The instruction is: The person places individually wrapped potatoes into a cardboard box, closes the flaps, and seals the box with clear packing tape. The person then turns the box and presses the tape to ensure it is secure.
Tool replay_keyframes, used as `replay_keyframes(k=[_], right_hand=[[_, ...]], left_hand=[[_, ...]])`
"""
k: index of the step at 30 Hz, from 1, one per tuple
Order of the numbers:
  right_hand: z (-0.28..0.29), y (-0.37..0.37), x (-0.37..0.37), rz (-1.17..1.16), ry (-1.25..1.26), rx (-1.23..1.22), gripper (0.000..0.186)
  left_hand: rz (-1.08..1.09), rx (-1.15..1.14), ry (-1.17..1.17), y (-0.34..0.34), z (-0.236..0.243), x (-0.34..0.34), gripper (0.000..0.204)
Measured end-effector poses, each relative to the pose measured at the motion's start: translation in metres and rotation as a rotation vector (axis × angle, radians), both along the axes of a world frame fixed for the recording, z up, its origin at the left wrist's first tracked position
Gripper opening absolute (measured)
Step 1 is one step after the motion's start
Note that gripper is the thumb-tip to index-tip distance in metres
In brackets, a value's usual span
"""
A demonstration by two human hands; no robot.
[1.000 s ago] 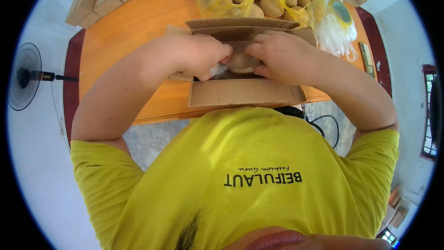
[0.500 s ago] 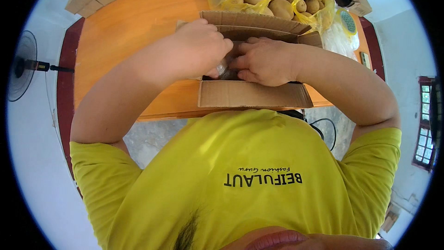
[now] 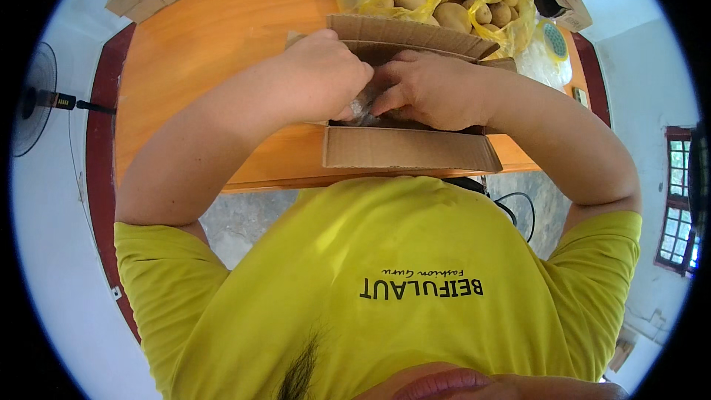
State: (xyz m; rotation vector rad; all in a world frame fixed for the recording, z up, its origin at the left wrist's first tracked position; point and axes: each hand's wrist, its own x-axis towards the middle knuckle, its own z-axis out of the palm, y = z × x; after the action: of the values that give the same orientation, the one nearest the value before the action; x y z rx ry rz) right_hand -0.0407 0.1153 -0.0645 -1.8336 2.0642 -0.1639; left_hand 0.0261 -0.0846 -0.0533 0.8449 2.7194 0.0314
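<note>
On the orange table [image 3: 222, 67], an open cardboard carton [image 3: 411, 150] with both hands at its mouth.
The carton's long axis runs left to right; the left hand [image 3: 329, 74] curls over its left end, the right hand [image 3: 437, 89] reaches in from the right. Crinkled clear plastic [image 3: 361, 111] lies inside, between them; whether either hand grips it, I cannot tell.

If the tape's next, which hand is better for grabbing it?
Probably the right hand: the tape roll is off to the right of the open box; the left hand is farther away.
</note>
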Motion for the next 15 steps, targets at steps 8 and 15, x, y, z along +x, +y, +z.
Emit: replay_keyframes(k=[8,15], right_hand=[[-0.007,-0.017,0.009,0.000,0.158,0.262,0.031],[0.011,-0.021,-0.004,-0.123,-0.321,0.421,0.030]], left_hand=[[-0.009,0.018,-0.001,-0.002,-0.002,0.002,0.031],[-0.042,0.165,0.101,-0.002,-0.016,0.006,0.033]])
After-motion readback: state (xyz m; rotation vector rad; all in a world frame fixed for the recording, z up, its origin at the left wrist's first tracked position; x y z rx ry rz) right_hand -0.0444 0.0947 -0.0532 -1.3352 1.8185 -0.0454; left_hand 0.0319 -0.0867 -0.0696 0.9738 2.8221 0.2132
